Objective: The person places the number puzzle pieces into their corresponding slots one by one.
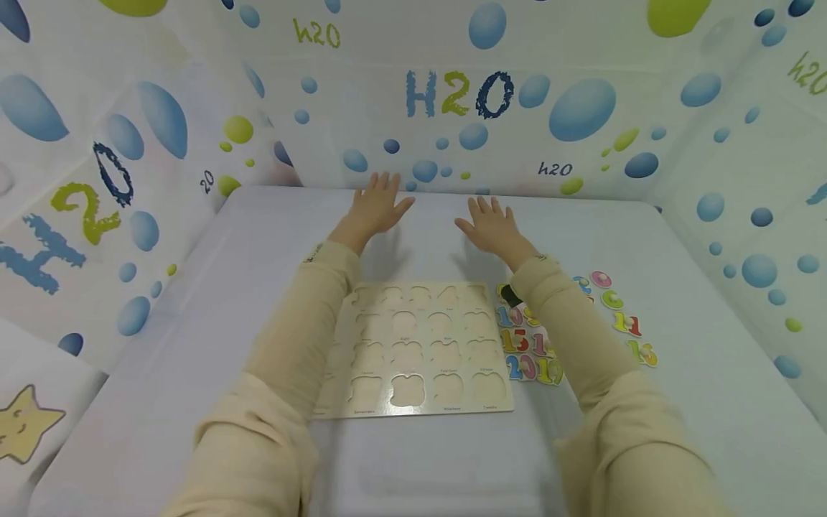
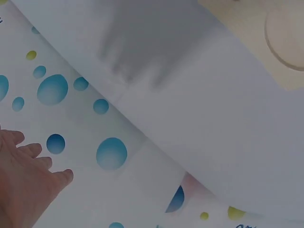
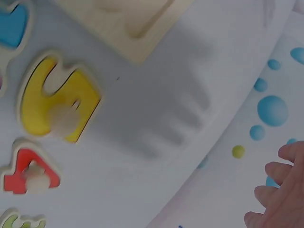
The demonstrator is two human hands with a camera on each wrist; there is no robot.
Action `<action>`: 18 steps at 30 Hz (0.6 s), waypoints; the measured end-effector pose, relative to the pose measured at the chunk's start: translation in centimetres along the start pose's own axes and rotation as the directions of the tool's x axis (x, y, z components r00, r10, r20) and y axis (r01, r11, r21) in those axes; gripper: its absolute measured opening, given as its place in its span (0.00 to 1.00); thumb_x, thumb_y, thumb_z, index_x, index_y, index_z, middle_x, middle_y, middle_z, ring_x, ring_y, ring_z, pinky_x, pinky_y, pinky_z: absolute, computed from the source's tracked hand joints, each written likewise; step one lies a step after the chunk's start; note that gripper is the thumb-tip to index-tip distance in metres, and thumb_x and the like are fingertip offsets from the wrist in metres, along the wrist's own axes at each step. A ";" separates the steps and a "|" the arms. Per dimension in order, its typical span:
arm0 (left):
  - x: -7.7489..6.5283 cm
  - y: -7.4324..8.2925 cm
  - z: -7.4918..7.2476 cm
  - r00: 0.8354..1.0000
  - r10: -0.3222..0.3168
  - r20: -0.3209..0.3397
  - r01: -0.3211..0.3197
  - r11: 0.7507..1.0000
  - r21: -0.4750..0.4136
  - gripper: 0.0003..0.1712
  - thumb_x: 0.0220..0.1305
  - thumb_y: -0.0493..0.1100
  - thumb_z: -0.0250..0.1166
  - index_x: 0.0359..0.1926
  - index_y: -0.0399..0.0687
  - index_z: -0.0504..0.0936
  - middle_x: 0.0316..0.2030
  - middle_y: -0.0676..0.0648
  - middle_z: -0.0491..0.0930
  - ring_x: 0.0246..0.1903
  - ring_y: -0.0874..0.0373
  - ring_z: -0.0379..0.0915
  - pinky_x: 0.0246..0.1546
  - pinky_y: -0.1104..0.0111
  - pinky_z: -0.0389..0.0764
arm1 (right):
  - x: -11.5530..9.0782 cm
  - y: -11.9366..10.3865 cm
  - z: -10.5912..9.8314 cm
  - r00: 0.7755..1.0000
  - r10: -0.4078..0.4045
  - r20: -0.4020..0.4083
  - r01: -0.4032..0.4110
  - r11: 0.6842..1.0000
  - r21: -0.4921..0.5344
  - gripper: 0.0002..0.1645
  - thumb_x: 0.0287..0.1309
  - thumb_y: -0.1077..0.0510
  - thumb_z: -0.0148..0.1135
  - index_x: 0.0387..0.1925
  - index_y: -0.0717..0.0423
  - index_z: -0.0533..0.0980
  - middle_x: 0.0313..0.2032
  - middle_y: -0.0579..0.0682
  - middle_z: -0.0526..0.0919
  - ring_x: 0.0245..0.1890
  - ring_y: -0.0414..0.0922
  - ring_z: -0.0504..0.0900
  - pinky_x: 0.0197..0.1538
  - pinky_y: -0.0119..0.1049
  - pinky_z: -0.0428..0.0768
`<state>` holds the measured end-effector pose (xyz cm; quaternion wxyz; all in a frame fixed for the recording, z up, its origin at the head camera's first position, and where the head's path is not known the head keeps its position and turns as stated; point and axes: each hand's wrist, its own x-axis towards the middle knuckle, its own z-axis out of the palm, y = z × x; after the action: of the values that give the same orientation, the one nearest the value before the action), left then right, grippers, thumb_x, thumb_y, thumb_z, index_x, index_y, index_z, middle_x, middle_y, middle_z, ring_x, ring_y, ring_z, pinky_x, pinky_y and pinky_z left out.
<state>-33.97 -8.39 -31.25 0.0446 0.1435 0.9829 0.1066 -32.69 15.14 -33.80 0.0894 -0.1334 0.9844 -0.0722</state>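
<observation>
Head view: two hands, left hand (image 1: 375, 208) and right hand (image 1: 494, 228), fingers spread, holding nothing, at the far side of the desk (image 1: 213, 301). One puzzle board (image 1: 429, 345), presumably light, stiff, best gripped by its edges, lies nearer the person than both; number pieces (image 1: 515, 340), partly sleeve-hidden, lie nearer behind the right hand.

Left wrist view: one splayed hand, one board corner.

Right wrist view: beyond one splayed hand, one yellow piece (image 3: 85, 99) and one red piece (image 3: 24, 164), each pinchable by its single knob (image 3: 65, 119).

The left sleeve (image 1: 278, 366) hides part of the wooden puzzle board (image 1: 428, 391); the right sleeve (image 1: 581, 337) partly covers number pieces (image 1: 539, 345). The printed words (image 1: 451, 408) are mostly too small to read.
</observation>
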 end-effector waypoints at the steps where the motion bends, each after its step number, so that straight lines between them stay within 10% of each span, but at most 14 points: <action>1: 0.0 -0.2 -0.2 1.000 0.001 -0.001 -0.001 1.000 -0.006 0.40 0.72 0.61 0.35 0.73 0.41 0.38 0.71 0.38 0.36 0.69 0.44 0.26 0.62 0.47 0.38 | -0.2 0.6 0.0 1.000 0.006 0.000 -0.006 1.000 0.003 0.46 0.67 0.33 0.22 0.72 0.60 0.36 0.71 0.60 0.36 0.68 0.59 0.30 0.63 0.56 0.30; 18: -3.1 -7.2 -0.9 0.994 0.039 -0.106 -0.061 0.975 -0.214 0.38 0.72 0.51 0.45 0.70 0.29 0.43 0.68 0.28 0.40 0.67 0.36 0.33 0.63 0.51 0.39 | -5.8 11.6 -2.1 0.996 0.078 -0.049 -0.077 0.997 0.017 0.41 0.71 0.40 0.29 0.69 0.69 0.44 0.68 0.69 0.41 0.67 0.65 0.37 0.61 0.61 0.36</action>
<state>-33.03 -16.17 -31.83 0.0073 0.1570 0.9624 0.2217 -30.49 28.07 -32.72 0.0688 -0.0926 0.9901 -0.0795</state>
